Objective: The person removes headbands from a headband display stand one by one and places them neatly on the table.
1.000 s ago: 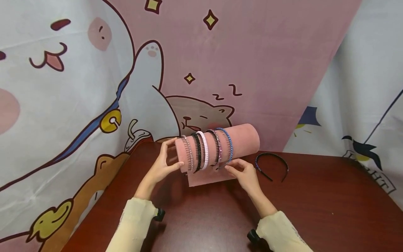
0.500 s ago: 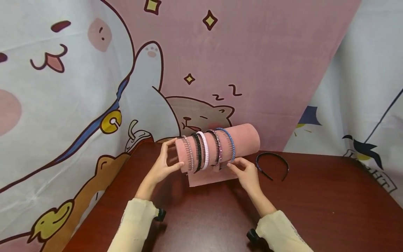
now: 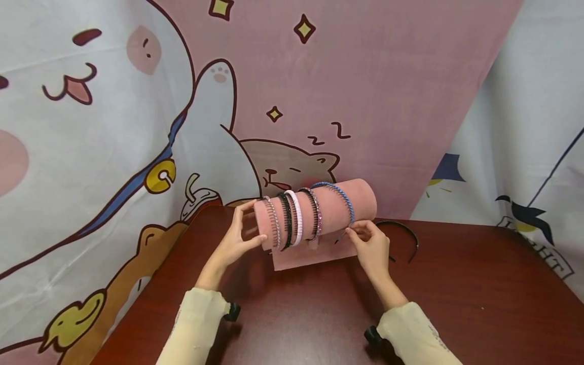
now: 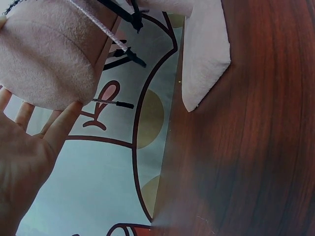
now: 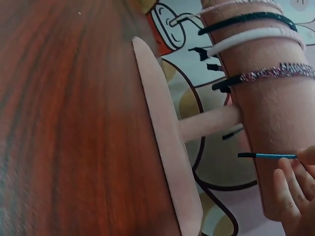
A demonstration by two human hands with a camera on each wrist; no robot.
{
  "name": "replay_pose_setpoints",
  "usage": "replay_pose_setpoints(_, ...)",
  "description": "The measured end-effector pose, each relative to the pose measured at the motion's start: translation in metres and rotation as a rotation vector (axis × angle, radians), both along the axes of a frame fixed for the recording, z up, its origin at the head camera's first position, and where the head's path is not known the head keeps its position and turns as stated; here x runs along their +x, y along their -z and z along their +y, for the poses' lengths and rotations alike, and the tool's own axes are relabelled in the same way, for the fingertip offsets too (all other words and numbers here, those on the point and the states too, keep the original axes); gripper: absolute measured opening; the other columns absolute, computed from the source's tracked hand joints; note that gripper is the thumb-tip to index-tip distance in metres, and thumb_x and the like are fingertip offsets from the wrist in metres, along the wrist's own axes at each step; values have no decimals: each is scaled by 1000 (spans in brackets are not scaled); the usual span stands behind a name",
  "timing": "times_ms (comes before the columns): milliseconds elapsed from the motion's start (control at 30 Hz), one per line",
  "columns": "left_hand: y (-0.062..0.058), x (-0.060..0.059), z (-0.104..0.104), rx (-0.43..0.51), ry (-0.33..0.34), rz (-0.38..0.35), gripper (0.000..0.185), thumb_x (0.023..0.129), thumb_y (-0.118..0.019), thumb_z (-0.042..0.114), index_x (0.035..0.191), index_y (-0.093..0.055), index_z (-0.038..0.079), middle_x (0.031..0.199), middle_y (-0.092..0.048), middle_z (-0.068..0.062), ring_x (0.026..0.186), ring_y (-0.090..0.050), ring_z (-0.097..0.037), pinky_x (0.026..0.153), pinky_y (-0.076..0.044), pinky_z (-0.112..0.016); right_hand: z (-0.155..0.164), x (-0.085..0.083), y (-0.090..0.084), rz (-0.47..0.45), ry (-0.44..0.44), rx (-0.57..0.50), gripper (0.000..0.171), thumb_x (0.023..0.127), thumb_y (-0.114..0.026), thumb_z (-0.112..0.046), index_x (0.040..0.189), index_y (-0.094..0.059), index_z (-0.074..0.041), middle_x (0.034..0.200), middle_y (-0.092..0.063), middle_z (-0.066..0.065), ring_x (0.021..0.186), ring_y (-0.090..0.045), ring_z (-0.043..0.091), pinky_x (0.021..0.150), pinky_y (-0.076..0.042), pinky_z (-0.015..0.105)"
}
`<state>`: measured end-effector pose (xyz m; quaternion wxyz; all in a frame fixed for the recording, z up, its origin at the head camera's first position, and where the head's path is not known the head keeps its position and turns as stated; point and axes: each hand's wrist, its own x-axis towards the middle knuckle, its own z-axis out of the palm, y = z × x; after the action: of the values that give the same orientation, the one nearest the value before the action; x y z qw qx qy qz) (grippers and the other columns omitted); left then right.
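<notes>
In the head view, the end of a blue headband (image 3: 345,198) is pinched between thumb and fingers by the right grip (image 3: 374,251); in the right wrist view its dark tip is seen past the fingers. The band is looped aslant around a pink roll (image 3: 361,200), above the worktop (image 3: 479,289) near its far edge. By the left grip (image 3: 233,244) the roll's left end is held, thumb and fingers spread across it.

Between the grips, four more bands are worn by the roll: from the left, a pale pink headband (image 3: 275,223), a black headband (image 3: 288,220), a white headband (image 3: 298,218) and a pink glittery headband (image 3: 317,215). The roll is borne by a short post (image 5: 211,123) on a flat base (image 3: 301,257), nearer the worktop's far left corner than its far right. A dark headband (image 3: 413,238), partly hidden by the right grip, is laid to the right near the far edge. Behind that edge a printed cloth (image 3: 388,91) is hung.
</notes>
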<state>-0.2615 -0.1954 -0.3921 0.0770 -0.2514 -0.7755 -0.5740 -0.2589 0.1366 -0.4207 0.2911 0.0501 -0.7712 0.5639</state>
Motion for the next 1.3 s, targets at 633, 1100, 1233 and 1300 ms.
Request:
replay_pose_setpoints(633, 0, -2, 0, 3, -1, 6, 88, 85, -75, 10, 153, -19, 10, 157, -24, -12, 142, -33, -39, 112, -38, -61, 44, -15, -17, -3, 150, 51, 13, 88, -73, -9, 97, -71, 0, 86, -75, 22, 62, -57, -21, 57, -47, 3)
replay_pose_setpoints(1100, 0, -2, -1, 6, -3, 11, 87, 85, -75, 11, 153, -20, 15, 158, -24, -11, 143, -33, -38, 113, -37, -62, 76, -30, -32, -10, 203, 127, 12, 88, -72, -8, 97, -71, 1, 87, -74, 23, 59, -54, -22, 57, -44, 3)
replay_pose_setpoints(1233, 2, -2, -1, 13, 2, 15, 88, 85, -75, 9, 153, -19, 10, 158, -24, -12, 142, -32, -41, 112, -36, -64, 83, -33, -34, -22, 233, 167, 13, 88, -72, -12, 97, -72, -2, 87, -75, 21, 59, -51, -24, 58, -41, 3)
replay_pose_setpoints(1300, 2, -2, 0, 13, 5, 16, 89, 85, -75, 9, 153, -18, 7, 158, -23, -13, 142, -32, -42, 112, -36, -64, 86, -34, -34, -35, 249, 182, 14, 88, -73, -14, 97, -73, -4, 86, -76, 18, 60, -50, -24, 59, -39, 5)
